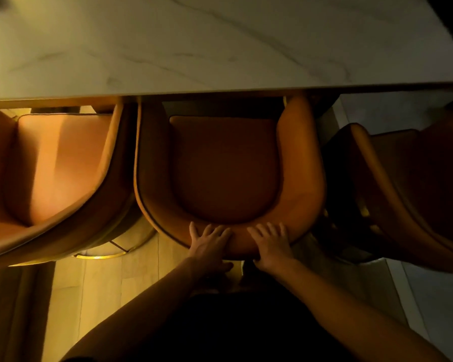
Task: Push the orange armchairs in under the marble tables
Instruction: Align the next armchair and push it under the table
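1. Nearest: two bare forearms reached forward from the bottom of the view. Left hand [210,240] and right hand [271,242] lay side by side on the top of the curved backrest of the middle orange armchair [222,168].
2. Fingers of both hands were straight and slightly spread, flat over the backrest rim, tips pointing toward the seat; the thumbs dropped down the outer back face. Nothing was pinched or wrapped.
3. The middle armchair's front edge and arm tips sat beneath the near edge of the marble table [220,48]; most of the seat cushion was in the open.
4. Left: a second orange armchair [58,165] stood just beside it, the arms nearly touching, its front also under the table edge. Its gold base ring [100,255] showed on the pale floor [100,288].
5. Right: a third orange armchair [413,194], in shadow, stood apart across a dark gap.
6. Farthest: the veined tabletop filled the upper view.
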The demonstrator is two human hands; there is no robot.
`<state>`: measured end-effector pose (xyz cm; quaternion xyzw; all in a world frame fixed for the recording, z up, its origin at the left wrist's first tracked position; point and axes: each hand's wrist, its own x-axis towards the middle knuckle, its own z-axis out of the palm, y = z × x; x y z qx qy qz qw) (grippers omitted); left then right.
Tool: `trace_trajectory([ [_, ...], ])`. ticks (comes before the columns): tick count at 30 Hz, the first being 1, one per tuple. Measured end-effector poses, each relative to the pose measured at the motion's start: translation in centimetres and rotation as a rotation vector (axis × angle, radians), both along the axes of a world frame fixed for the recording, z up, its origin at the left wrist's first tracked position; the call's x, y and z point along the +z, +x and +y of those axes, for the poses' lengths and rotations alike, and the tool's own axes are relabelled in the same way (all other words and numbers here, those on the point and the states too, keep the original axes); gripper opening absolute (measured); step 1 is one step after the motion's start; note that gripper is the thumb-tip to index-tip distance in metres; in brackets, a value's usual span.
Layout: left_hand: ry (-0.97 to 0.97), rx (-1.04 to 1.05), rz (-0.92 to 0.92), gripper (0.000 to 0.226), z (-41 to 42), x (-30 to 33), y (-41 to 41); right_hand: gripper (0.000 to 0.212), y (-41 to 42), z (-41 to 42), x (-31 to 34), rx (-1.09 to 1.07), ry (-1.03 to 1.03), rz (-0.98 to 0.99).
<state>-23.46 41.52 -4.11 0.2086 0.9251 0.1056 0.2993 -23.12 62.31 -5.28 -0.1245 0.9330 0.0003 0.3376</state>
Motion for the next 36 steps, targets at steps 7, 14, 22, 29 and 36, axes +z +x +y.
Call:
trace_trajectory([
  [7, -0.095, 0.083, 0.07, 0.096, 0.9, -0.7, 0.9, 0.093, 0.6, 0.6, -0.3, -0.004, -0.017, 0.06],
  [14, -0.078, 0.276, 0.105, 0.075, 1.9, -1.2, 2.1, 0.081, 1.0, -0.1, 0.0, -0.096, -0.01, 0.109],
  [22, -0.144, 0.294, 0.043, 0.069, 2.0, -0.8, 1.6, 0.065, 0.7, 1.2, 0.1, 0.03, -0.16, 0.287],
  [29, -0.15, 0.279, 0.027, 0.067, 3.0, -0.6, 0.1, 0.054, -1.3, 2.5, 0.3, 0.064, -0.17, 0.234],
  [36, -0.131, 0.31, 0.035, 0.067, 3.8, -0.3, -2.5, 0.057, -4.2, 3.2, 0.1, 0.011, -0.18, 0.186],
])
